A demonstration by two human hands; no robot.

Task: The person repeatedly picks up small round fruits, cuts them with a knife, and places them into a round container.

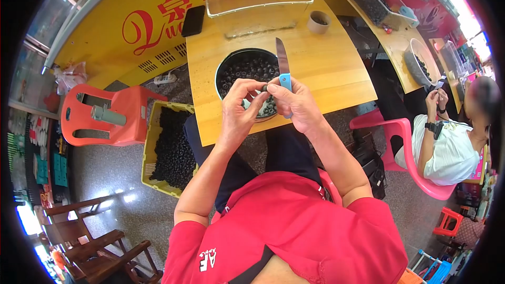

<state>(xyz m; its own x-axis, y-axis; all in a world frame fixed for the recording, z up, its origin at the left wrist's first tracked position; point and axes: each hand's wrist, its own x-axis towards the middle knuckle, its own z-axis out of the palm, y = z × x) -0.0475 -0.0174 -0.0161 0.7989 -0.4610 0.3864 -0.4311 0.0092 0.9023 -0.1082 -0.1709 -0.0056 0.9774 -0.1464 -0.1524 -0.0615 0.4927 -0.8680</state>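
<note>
Above the near edge of the wooden table, my left hand [241,106] pinches a small dark round piece [264,88] between thumb and fingertips. My right hand [301,106] is closed around the blue handle of a knife [283,58], its blade pointing up and away from me. The right thumb and fingertips meet the small piece too. Beneath both hands stands a round dark-rimmed bowl [217,78] holding many small black ring-shaped pieces [246,69]. My hands hide its near part.
A clear plastic bin [258,8], a phone [193,20] and a tape roll [318,22] lie on the table [336,68]. A yellow crate [149,150] of black pieces sits on the floor at left, beside a red stool [131,110]. Another person [444,147] sits at right.
</note>
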